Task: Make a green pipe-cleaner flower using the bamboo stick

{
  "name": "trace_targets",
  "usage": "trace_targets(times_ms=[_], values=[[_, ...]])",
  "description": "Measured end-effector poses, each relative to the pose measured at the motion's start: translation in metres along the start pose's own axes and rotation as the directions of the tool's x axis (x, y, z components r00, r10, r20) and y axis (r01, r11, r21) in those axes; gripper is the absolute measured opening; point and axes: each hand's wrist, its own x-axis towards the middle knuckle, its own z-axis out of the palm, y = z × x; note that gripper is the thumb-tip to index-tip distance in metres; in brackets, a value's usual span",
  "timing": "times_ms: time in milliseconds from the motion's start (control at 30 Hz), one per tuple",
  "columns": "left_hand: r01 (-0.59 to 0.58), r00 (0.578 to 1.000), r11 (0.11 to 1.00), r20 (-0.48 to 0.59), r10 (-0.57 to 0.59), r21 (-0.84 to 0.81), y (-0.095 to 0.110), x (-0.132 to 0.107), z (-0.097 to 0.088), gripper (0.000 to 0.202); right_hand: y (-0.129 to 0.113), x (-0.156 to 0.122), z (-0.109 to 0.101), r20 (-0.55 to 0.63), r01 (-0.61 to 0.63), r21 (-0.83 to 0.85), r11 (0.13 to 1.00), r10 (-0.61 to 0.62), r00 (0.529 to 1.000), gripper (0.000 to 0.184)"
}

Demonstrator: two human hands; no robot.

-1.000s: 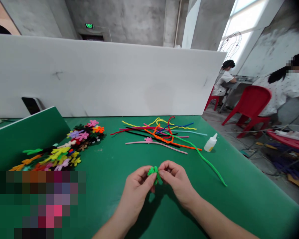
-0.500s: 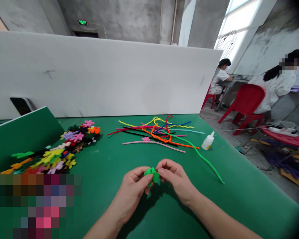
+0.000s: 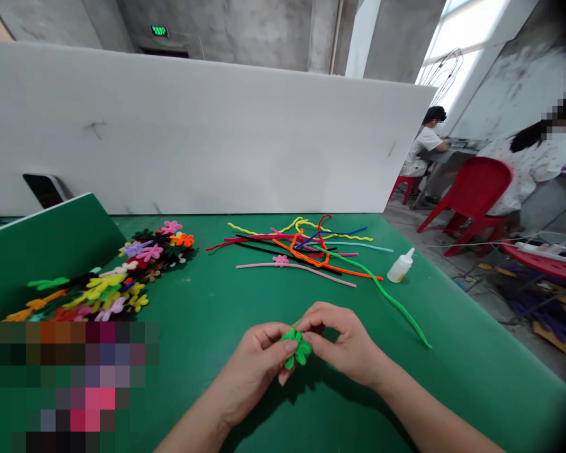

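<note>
A small green pipe-cleaner flower with looped petals is held just above the green table. My left hand pinches it from the left between thumb and fingers. From the right, the thumb and fingertips of my right hand close on the flower's upper right edge. Beyond my hands lie loose pipe cleaners in several colours. A long green pipe cleaner trails toward the right, and a small pink flower rests by a pale pink pipe cleaner.
Finished-looking colourful pipe-cleaner flowers are heaped at the left beside a green board. A white glue bottle stands at the right. A white partition borders the table's back, with a phone against it. Two people sit beyond, near a red chair.
The green flower has turned so its petals spread more toward me and show more clearly. My right fingertips have shifted onto its edge. The whole view has moved slightly.
</note>
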Motion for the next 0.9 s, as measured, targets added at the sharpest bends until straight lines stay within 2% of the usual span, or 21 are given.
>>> trace_targets(times_ms=[200, 367, 500, 667, 800, 900], values=[[0.023, 0.999, 1.0, 0.031, -0.022, -0.005, -0.001, 0.0, -0.002, 0.014, 0.001, -0.002, -0.002, 0.08, 0.177, -0.213, 0.961, -0.163, 0.983, 0.01], [-0.02, 0.999, 1.0, 0.036, 0.02, 0.003, -0.003, 0.0, -0.002, 0.014, -0.005, -0.003, 0.0, 0.108, 0.206, -0.316, 0.926, -0.181, 0.978, 0.01], [-0.085, 0.996, 0.995, 0.016, 0.085, 0.059, -0.005, 0.0, -0.002, 0.014, -0.005, -0.005, 0.005, 0.063, 0.205, -0.344, 0.916, -0.195, 0.979, 0.009], [-0.141, 0.989, 0.981, -0.016, 0.144, 0.135, -0.005, -0.001, -0.001, 0.015, -0.002, -0.007, 0.012, -0.012, 0.144, -0.266, 0.953, -0.153, 0.988, 0.007], [-0.148, 0.987, 0.977, -0.039, 0.156, 0.152, -0.004, -0.001, 0.001, 0.015, -0.002, -0.01, 0.02, -0.064, -0.02, -0.102, 0.995, 0.013, 0.998, 0.01], [-0.165, 0.982, 0.968, -0.057, 0.179, 0.191, -0.002, -0.002, 0.002, 0.015, -0.003, -0.011, 0.025, -0.06, -0.119, 0.065, 0.991, 0.123, 0.991, 0.012]])
